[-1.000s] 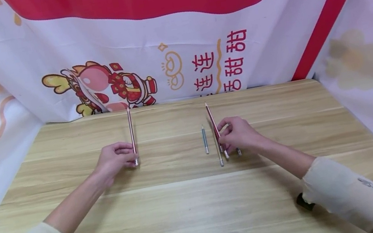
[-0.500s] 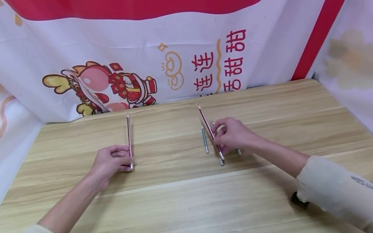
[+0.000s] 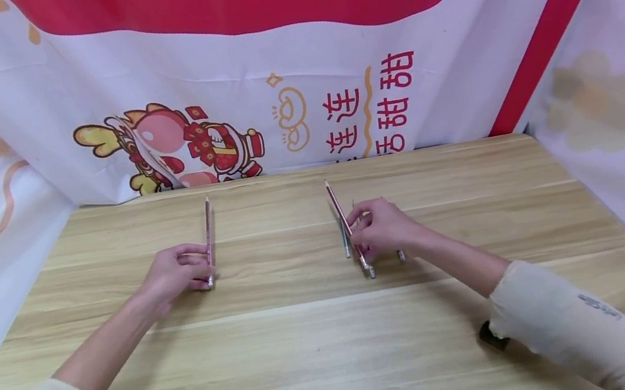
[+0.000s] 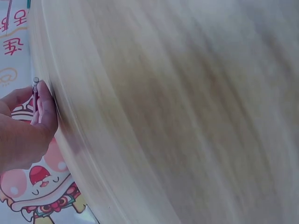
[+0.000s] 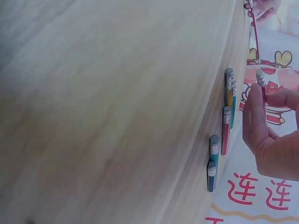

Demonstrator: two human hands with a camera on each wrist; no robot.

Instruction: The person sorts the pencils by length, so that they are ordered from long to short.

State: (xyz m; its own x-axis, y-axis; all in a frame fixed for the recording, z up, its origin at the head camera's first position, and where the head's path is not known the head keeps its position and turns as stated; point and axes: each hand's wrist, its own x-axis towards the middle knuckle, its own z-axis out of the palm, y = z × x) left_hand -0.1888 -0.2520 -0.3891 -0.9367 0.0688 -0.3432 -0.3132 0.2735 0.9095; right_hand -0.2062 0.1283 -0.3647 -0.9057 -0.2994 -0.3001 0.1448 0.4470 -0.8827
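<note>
"Holding something in each hand?"

"Yes, one pencil apiece. My left hand (image 3: 175,273) pinches a dark red pencil (image 3: 209,234) near its eraser end, thumb and fingers together on it. It points away from me, past my fingertips."

"And the other side?"

"My right hand (image 3: 384,228) grips a similar maroon pencil (image 3: 336,204), also close to the eraser, with the tip slanting off to the hand's left. My two hands are well apart."

"Anything under them?"

"Five more pencils lie on the worktop (image 3: 317,361), all about my right hand. A teal pencil (image 5: 234,109) is just to its left. A yellow pencil (image 5: 229,96) is near that one, its eraser end nearer me than my fingers. Then comes a red pencil (image 5: 226,135) below the hand, and toward its right a green pencil (image 5: 214,150) and a dark blue pencil (image 5: 211,179). I can't tell whether those last two touch."

"What's past your hands?"

"A printed cloth (image 3: 201,61), beyond both."
</note>
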